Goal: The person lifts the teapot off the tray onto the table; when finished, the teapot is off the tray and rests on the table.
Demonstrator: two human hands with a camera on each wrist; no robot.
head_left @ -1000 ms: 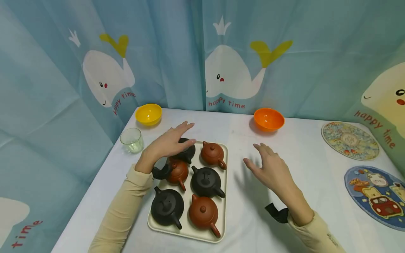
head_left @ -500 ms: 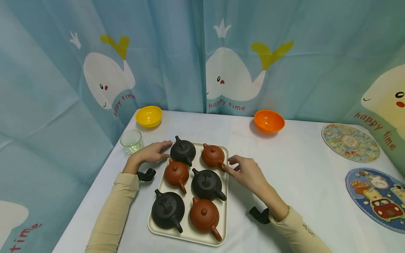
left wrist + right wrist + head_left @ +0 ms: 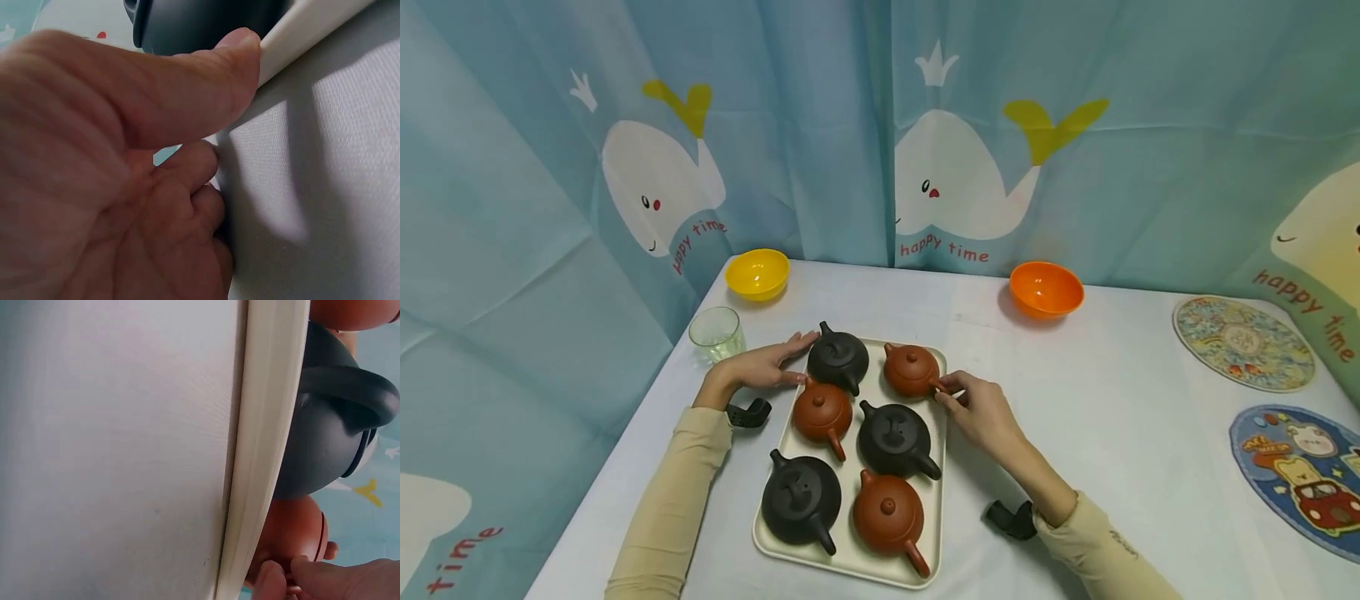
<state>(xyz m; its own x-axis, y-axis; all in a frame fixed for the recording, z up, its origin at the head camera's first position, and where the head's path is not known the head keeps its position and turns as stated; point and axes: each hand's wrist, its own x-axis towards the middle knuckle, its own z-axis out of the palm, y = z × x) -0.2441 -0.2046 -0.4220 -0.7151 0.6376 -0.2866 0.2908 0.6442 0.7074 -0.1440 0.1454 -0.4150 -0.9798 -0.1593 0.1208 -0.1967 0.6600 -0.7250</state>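
Note:
At the back right of a cream tray (image 3: 846,567), my right hand (image 3: 988,410) pinches the handle of a small reddish-brown teapot (image 3: 912,370) between thumb and fingers. The right wrist view shows the fingertips meeting on that brown teapot (image 3: 295,528), low beside the tray's rim (image 3: 267,406). My left hand (image 3: 765,367) lies along the tray's left edge, fingers extended toward a black teapot (image 3: 838,358). Its thumb (image 3: 206,84) reaches the tray rim (image 3: 300,37) in the left wrist view. Another brown teapot (image 3: 822,412) sits just in front of that thumb.
Two black teapots, one middle (image 3: 894,439) and one front left (image 3: 801,500), share the tray with a brown teapot (image 3: 888,512). Behind stand a glass (image 3: 717,333), a yellow bowl (image 3: 757,275) and an orange bowl (image 3: 1046,290). Two round mats, patterned (image 3: 1243,342) and blue (image 3: 1303,475), lie right.
Both hands came down from above the table to the tray's sides. The right hand moved left and took hold of the back brown teapot's handle; the left drew back to the tray's left edge.

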